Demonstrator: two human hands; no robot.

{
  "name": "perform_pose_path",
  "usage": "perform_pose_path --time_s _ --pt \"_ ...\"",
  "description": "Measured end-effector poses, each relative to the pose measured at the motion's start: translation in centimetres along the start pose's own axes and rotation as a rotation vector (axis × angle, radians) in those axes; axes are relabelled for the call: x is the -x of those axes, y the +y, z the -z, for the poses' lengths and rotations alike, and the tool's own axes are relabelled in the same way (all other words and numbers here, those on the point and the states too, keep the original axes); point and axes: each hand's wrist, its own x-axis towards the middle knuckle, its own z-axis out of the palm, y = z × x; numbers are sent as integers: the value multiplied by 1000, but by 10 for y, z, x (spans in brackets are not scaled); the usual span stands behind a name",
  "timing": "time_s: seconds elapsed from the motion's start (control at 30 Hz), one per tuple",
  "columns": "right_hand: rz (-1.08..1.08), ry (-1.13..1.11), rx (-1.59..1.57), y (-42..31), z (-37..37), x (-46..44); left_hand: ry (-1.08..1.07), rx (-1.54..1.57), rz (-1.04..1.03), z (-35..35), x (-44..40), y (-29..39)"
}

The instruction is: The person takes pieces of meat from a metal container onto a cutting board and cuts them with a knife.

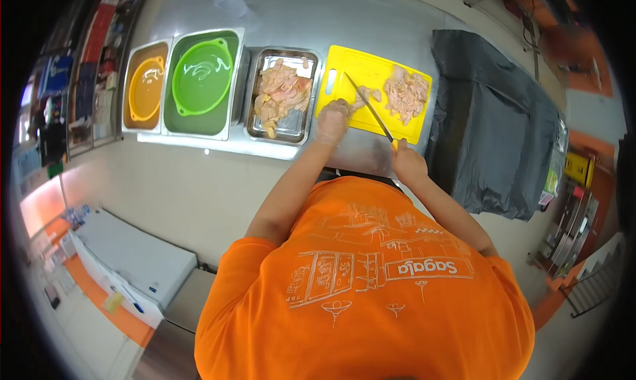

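My right hand [409, 164] is wrapped round the yellow handle of a knife [371, 108], whose long blade slants up and left across the yellow cutting board [368, 58]. In a clear glove, my left hand [334, 119] is at the board's lower left, its fingers closed on a strip of raw chicken [358, 104] beside the blade. The fingertips are partly hidden. Cut chicken pieces [405, 95] lie heaped on the board's right side. Left of the board, a steel tray [289, 132] holds larger raw chicken pieces [285, 88].
Two steel containers stand at the left, one with a green basket [177, 92] in liquid, the other with a yellow-orange basket [134, 92]. Black plastic sheeting [493, 128] covers something right of the board. All rest along the steel table [298, 15].
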Motion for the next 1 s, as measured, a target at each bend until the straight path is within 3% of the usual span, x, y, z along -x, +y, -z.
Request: perform_pose_path --time_s 0.17,0.27,0.3,0.43,0.57,0.63,0.77,0.87,1.0 --pt "-94 -85 76 -15 -9 -13 27 -63 -7 -1 5 1" --pt "26 66 -25 -34 -34 -78 -89 -216 60 -29 19 -12" --pt "44 148 -9 -46 -31 -93 -50 -134 71 -21 15 -7" --pt "-21 129 -5 -25 -48 -60 49 112 140 -9 3 -1" --pt "-72 65 -52 -18 -59 -35 -47 13 141 0 0 2" --pt "-29 130 -89 -35 -58 -64 -126 -70 112 8 -1 5" --pt "5 204 -177 -45 -50 -90 -48 -8 68 10 -6 -15" --pt "-37 165 -300 -24 -52 -58 -33 -52 120 26 -18 -15" --pt "-115 -16 -373 12 -37 15 -224 -92 171 50 -34 2"
